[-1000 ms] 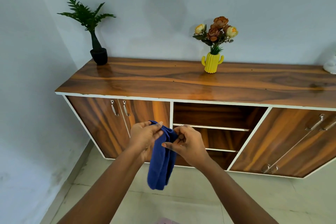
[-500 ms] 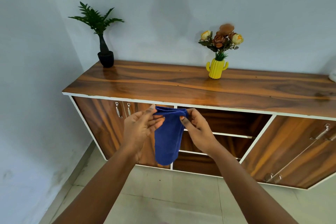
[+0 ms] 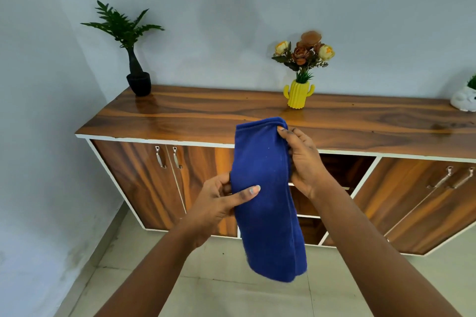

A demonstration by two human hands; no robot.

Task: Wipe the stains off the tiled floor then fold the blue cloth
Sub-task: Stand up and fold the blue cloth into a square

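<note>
The blue cloth point(image 3: 268, 203) hangs in the air as a long folded strip in front of the sideboard. My right hand point(image 3: 301, 159) pinches its top right corner, level with the sideboard's top edge. Lower down, my left hand point(image 3: 219, 203) grips the strip's left edge at mid-height, thumb lying across the front. The cloth's rounded bottom end dangles free above the pale tiled floor point(image 3: 224, 288). No stains are clear on the visible tiles.
A wooden sideboard point(image 3: 206, 116) with white edging stands against the wall, with doors and open shelves. On it are a black-potted green plant point(image 3: 136, 80), a yellow cactus vase of flowers point(image 3: 298, 92) and a white ornament point(image 3: 463, 100). A wall closes the left side.
The cloth has been raised and hangs longer. My right hand went up with the top corner; my left hand slid down to the middle of the left edge.
</note>
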